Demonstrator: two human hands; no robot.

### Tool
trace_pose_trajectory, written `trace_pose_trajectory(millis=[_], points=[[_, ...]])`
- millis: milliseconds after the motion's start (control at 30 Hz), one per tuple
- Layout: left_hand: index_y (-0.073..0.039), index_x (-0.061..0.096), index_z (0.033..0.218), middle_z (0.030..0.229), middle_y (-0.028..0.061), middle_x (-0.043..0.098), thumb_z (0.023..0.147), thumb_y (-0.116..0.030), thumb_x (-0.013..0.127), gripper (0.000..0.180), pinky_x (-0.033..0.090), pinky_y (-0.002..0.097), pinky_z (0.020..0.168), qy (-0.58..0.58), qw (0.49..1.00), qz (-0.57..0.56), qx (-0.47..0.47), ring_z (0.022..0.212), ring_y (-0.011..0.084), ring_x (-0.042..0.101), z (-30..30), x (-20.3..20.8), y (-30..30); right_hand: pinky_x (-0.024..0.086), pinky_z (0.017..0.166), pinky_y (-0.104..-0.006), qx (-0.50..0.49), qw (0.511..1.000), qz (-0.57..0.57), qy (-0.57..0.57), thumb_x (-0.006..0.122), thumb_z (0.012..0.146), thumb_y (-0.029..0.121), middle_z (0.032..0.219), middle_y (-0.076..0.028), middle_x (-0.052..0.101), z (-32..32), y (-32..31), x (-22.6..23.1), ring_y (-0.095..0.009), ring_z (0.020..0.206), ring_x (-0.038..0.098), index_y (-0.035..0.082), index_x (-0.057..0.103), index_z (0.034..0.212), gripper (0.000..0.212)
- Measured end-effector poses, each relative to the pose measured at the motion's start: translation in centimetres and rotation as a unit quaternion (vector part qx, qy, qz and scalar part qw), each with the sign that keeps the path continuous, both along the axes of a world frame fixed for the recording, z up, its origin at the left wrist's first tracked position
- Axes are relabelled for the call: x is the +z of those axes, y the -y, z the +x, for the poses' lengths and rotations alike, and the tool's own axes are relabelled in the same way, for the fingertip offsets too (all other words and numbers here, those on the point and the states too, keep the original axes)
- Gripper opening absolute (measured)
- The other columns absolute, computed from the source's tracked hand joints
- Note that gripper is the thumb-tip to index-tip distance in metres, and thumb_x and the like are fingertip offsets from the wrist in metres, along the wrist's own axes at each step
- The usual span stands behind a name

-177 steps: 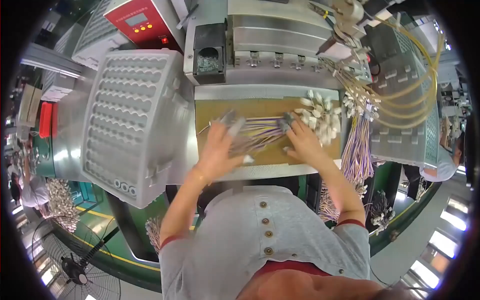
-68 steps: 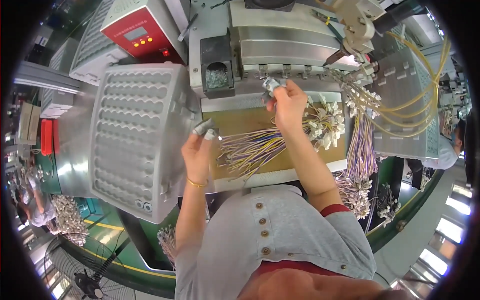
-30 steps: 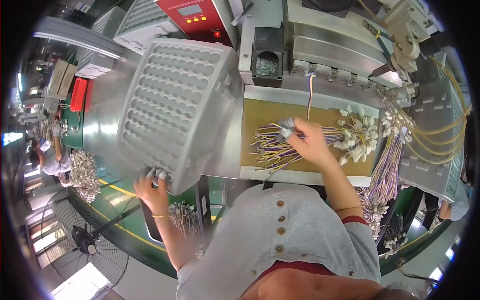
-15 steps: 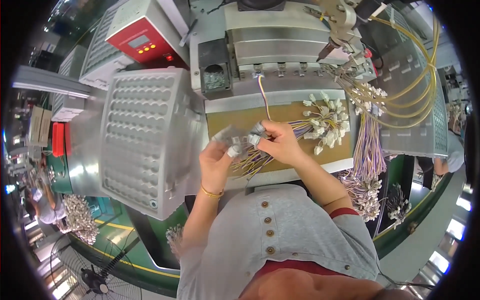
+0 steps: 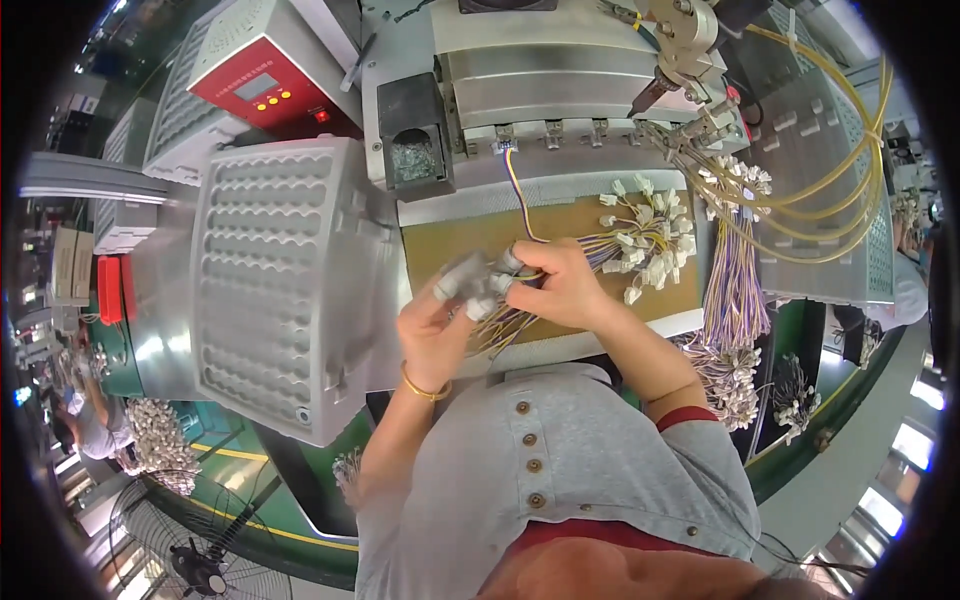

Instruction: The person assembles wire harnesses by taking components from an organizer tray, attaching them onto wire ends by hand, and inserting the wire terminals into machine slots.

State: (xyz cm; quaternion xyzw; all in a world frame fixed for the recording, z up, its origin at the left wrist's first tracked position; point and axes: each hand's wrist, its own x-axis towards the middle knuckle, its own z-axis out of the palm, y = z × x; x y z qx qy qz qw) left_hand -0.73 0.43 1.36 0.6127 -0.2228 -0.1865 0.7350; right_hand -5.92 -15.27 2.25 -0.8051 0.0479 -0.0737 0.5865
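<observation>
My two hands meet over the near part of a brown board. My right hand (image 5: 562,288) pinches a thin wire between thumb and forefinger. My left hand (image 5: 435,325) is closed at the fingertips right beside it; its grey-white finger covers are blurred, and what it grips is hidden. Under both hands lies a bundle of purple, yellow and white wires (image 5: 505,328). Its white connectors (image 5: 650,240) fan out to the right on the board (image 5: 440,243). One wire strand (image 5: 520,195) runs from a small metal clip fixture (image 5: 504,140) down toward my right hand.
A grey ridged plastic tray (image 5: 265,290) stands at left, below a red-fronted control box (image 5: 262,90). Behind the board is a black bin (image 5: 415,150) of small clear pieces. Yellow tubes (image 5: 865,150) loop at right, near hanging wire bundles (image 5: 737,290). A fan (image 5: 195,565) stands lower left.
My left fingertips have shifted slightly and stay close to the right ones. A bit of wire now shows between my right thumb and forefinger. The whole view has moved a little.
</observation>
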Motion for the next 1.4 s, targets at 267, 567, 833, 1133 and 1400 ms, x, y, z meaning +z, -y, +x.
trace_pose_trajectory(millis=[267,567,833,1133,1400], points=[[0.002,0.057,0.097,0.092,0.0074,0.059,0.079,-0.005,0.054,0.02,0.043,0.0225,0.056,-0.249,0.968,-0.013,-0.008,0.071,0.0115,0.054,1.0,-1.5,0.0,0.031,0.044,-0.0201,-0.004,0.988,0.141,-0.064,0.055,0.071,0.004,0.055,0.0,0.045,0.4,-0.8,-0.2,-0.002,0.052,0.037,0.0,0.05,0.073,0.007],[0.003,0.047,0.113,0.105,0.0093,0.055,0.081,-0.006,0.05,0.033,0.047,0.0255,0.065,-0.301,0.915,-0.25,-0.097,0.085,0.0139,0.053,0.5,-0.1,1.8,0.033,0.043,-0.0184,-0.157,0.973,0.167,0.008,0.056,0.074,0.006,0.058,0.001,0.051,0.9,0.4,-2.1,-0.003,0.053,0.046,-0.001,0.054,0.075,0.007],[0.005,0.053,0.105,0.1,0.0057,0.056,0.079,-0.003,0.054,0.028,0.044,0.0237,0.074,-0.125,0.99,0.034,0.046,0.085,0.011,0.053,3.6,-4.3,-1.6,0.035,0.037,-0.0214,-0.385,0.883,0.261,0.059,0.049,0.072,0.001,0.057,-0.005,0.051,3.5,4.5,-2.5,-0.01,0.038,0.043,-0.001,0.05,0.065,0.008],[-0.01,0.062,0.098,0.075,0.0105,0.056,0.073,-0.003,0.059,0.026,0.042,0.0206,0.055,0.225,0.901,0.37,0.004,0.06,0.0123,0.049,4.7,-5.8,-3.6,0.05,0.049,-0.0326,-0.402,0.827,0.376,0.116,0.043,0.076,0.003,0.071,-0.015,0.057,6.0,3.6,-2.7,-0.025,0.052,0.058,-0.006,0.049,0.073,0.011],[-0.004,0.055,0.064,0.082,0.0121,0.051,0.062,-0.003,0.057,0.004,0.043,0.0362,0.052,0.504,0.76,0.411,0.008,0.067,0.0258,0.052,4.4,-7.3,-2.6,0.033,0.037,-0.0222,-0.359,0.909,-0.16,0.138,0.058,0.074,0.013,0.047,-0.004,0.046,0.0,4.8,-3.6,-0.011,0.038,0.039,0.003,0.042,0.057,0.026]])
